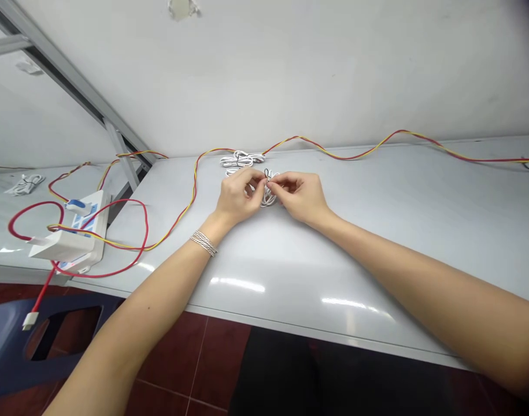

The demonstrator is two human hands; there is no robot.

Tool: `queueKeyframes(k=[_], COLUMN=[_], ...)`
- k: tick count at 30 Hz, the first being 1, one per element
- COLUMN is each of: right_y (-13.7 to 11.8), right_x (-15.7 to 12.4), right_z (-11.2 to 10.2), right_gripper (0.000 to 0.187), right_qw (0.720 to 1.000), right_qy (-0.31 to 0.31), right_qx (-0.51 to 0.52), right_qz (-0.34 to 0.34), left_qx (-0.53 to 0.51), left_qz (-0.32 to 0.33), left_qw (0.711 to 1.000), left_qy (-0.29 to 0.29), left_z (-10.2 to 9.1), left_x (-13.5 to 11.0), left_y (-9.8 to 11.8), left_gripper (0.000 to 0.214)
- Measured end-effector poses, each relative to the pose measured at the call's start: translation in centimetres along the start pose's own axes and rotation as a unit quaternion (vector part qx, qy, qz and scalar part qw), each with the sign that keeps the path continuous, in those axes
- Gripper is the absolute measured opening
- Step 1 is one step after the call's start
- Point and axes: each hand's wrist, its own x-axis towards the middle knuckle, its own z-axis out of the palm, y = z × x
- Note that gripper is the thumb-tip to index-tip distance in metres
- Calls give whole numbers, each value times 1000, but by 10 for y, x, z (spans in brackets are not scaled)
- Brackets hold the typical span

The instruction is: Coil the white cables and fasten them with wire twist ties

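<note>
A coiled white cable [269, 200] lies on the grey table, partly hidden behind my fingers. Thin black wire, which looks like a twist tie [267, 172], loops up from it. My left hand [239, 197], with a silver bracelet at the wrist, pinches the tie from the left. From the other side, my right hand [302, 196] pinches at the same spot, its fingertips almost touching those of the left. Just behind the hands rests another white cable bundle [241, 159], bound with a black tie. Part of a further white coil [232, 172] shows beside my left hand.
A red and yellow twisted wire [351, 157] runs along the wall. At left, a power strip [100, 222] carries a white adapter [67, 247] with a red cable [146, 225]. A metal frame post [121, 150] stands behind it. A blue chair [8, 341] is below the table edge.
</note>
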Motion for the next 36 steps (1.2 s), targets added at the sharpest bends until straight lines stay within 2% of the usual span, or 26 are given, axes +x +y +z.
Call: queueKeyframes(k=[2,4,7,9,11,15,17,27,32,36], right_y=[-2,-4,-4,-3,-1,-3,-4,1,1,-2], right_x=[-1,-1,2,6,9,11,10,10,10,8], right_z=[0,1,0,-2,-4,-6,-6,-7,-6,-5], right_gripper=[16,17,25,24,20,21,22,18,20,14], right_qw=[1000,1000,999,995,991,990,989,994,996,999], right_qy=[0,-8,21,80,95,-6,-21,1,-26,-18], right_qx=[-3,2,26,46,70,113,113,72,50,13], right_qz=[-7,-8,11,39,65,89,95,82,74,48], left_qx=[-24,-97,-247,-302,-318,-350,-358,-384,-380,-345], left_qz=[-33,-113,-237,-269,-273,-289,-298,-365,-373,-377], left_qw=[999,989,940,915,908,891,884,845,843,854], left_qy=[7,13,3,-9,-18,-30,-33,-76,-78,-94], left_z=[1,2,1,-1,-3,-3,-3,-8,-6,-7], left_x=[0,0,3,5,7,8,8,8,7,8], left_y=[0,0,-1,-2,-2,-2,-2,2,1,5], left_gripper=[11,13,26,33,38,40,39,39,39,34])
